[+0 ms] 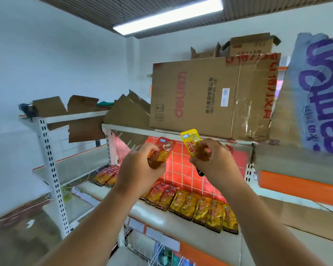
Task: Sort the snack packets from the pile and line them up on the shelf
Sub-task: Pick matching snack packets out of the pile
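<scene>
Head view: large cardboard box [210, 96] crowds upper shelf [142, 130] above packet rows [190, 206].

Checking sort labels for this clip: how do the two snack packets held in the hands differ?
The red flat plastic snack packet sits in the left hand; the yellow flat plastic snack packet is pinched by the right hand. The red one leans right, the yellow one stands nearly upright and higher. Both are small, with a blue logo at the top.
</scene>
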A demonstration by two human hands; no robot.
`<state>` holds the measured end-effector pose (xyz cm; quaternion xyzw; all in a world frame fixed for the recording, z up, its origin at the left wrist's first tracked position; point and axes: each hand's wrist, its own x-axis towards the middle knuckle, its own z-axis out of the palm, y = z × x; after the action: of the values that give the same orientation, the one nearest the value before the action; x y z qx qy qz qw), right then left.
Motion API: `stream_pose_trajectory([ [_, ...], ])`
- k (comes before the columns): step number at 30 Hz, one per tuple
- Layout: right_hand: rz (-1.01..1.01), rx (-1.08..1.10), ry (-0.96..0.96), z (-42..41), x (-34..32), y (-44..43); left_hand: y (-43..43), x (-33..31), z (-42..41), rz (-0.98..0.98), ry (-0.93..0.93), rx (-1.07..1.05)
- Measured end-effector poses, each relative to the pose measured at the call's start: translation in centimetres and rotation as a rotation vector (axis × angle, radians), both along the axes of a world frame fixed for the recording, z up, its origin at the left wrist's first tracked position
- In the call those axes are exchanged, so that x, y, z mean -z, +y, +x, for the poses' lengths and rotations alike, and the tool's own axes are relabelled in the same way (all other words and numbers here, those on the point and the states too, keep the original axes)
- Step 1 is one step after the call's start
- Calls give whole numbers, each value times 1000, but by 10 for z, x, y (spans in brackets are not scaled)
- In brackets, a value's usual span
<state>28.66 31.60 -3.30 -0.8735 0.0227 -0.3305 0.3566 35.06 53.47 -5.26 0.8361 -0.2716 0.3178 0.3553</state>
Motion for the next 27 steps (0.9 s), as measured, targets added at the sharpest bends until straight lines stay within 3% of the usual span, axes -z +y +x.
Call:
stream_pose_trajectory([
  [17, 106, -54, 10, 109, 64, -26, -17, 51, 113, 64, 3, 12],
  [27, 81, 57, 179, 141, 124, -74, -92, 121, 169, 66, 97, 135],
])
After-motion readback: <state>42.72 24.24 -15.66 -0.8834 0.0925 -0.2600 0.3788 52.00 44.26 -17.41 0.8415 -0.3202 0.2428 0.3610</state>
